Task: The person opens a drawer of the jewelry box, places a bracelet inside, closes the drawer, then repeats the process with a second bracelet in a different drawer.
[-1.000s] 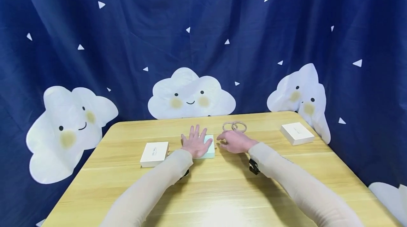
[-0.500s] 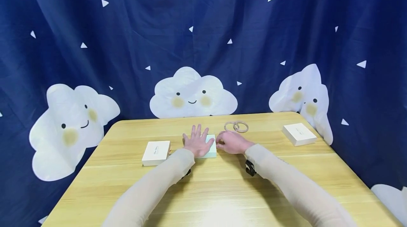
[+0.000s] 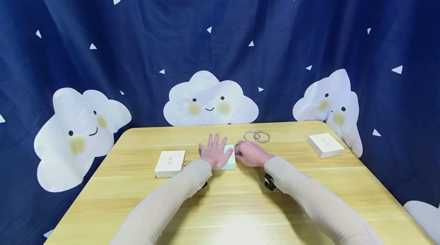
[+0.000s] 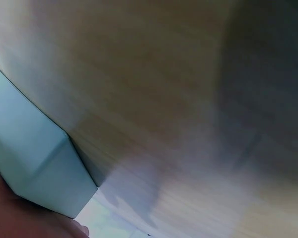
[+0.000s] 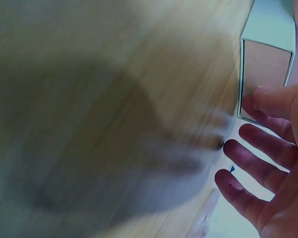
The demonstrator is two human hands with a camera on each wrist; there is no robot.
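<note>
A mint-green drawer box (image 3: 229, 156) lies on the table, partly covered by my left hand (image 3: 216, 155). That hand rests on its top with fingers spread. At the right end of the box is my right hand (image 3: 252, 154). In the right wrist view, the thumb and forefinger of my right hand (image 5: 273, 148) come together in a pinch against the box's pinkish end face (image 5: 265, 64); whatever lies between the tips is hidden. The other fingers are loosely bent. The left wrist view catches a corner of the mint-green box (image 4: 44, 153) beside the hand.
On the wooden table (image 3: 220, 199), a white box (image 3: 170, 163) with a small brownish bit at its right side lies left of my left hand. Another white box (image 3: 325, 145) stands far right. Two overlapping beige rings (image 3: 262, 141) lie behind my right hand. A blue curtain (image 3: 206, 16) hangs behind.
My right hand has moved left to the end of the mint-green box, and its thumb and forefinger have closed there. My left hand stays on top. The view has shifted slightly.
</note>
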